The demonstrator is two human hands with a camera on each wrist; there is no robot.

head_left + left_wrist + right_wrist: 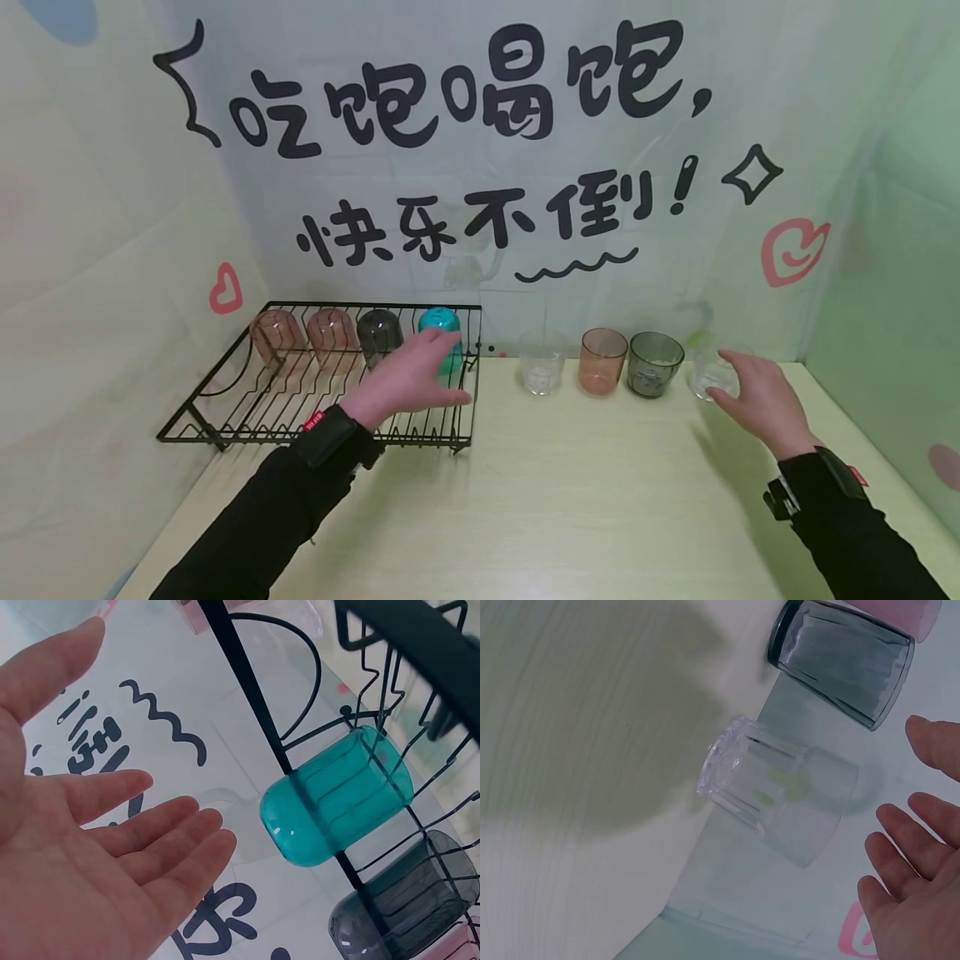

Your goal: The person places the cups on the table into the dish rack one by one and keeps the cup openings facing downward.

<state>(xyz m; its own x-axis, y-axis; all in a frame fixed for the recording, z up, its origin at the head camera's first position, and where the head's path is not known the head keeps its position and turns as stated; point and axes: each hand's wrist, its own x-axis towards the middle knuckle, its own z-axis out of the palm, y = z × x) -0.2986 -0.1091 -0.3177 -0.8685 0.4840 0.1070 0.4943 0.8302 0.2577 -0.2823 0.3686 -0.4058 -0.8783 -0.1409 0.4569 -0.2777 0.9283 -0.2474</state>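
My left hand (408, 375) hovers over the right end of the black wire dish rack (315, 437), thumb and fingers spread, holding nothing. Beyond it an upside-down teal cup (337, 799) sits in the rack, apart from the fingertips in the left wrist view. On the right, my right hand (768, 400) is beside a clear ribbed glass (780, 791) that stands upright on the table near the back wall. Its fingers are relaxed and apart from the glass in the right wrist view. Left of that glass is a dark grey glass (656, 365).
Upside down in the rack are two pinkish cups (278, 333) and a dark grey cup (379, 335). An amber glass (602, 362) and another clear glass (542, 363) continue the upright row on the table (585, 492). A printed cloth wall (480, 175) rises behind.
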